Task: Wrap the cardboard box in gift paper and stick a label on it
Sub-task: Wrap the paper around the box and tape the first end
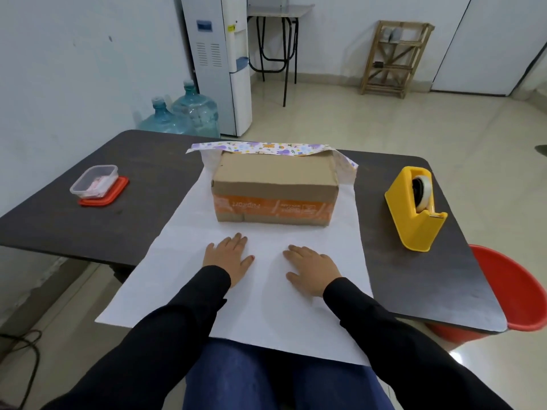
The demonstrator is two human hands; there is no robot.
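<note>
- Cardboard box (273, 184): stands near the middle of the dark table (74, 226), on the far part of the gift paper (266, 315), long side toward the person.
- Front of the box: carries an orange band with white print, upside down from this view. The large word and the smaller lines beside it are too blurred to read safely.
- Gift paper: lies white side up, runs from behind the box over the near table edge and onto the lap in blue jeans (281, 386).
- Far edge of the paper: curls up and over the back top edge of the box, showing a printed side with purple, orange and blue shapes. At the far right corner, folds up beside the box as well.
- Left hand (229, 255): rests palm down on the paper just in front of the box, fingers straight and slightly spread, grasping nothing.
- Right hand (310, 267): lies flat on the paper beside the left, a gap between them, fingers straight, holding nothing.
- Yellow tape dispenser (414, 208): stands on the table right of the paper, apart from the box, with a roll of tape inside.
- Clear plastic container (93, 182): sits on its red lid (118, 190) at the left of the table. Holds something pink and white, any writing too small to tell.
- Red bucket (521, 300): stands on the floor at the near right corner of the table.
</note>
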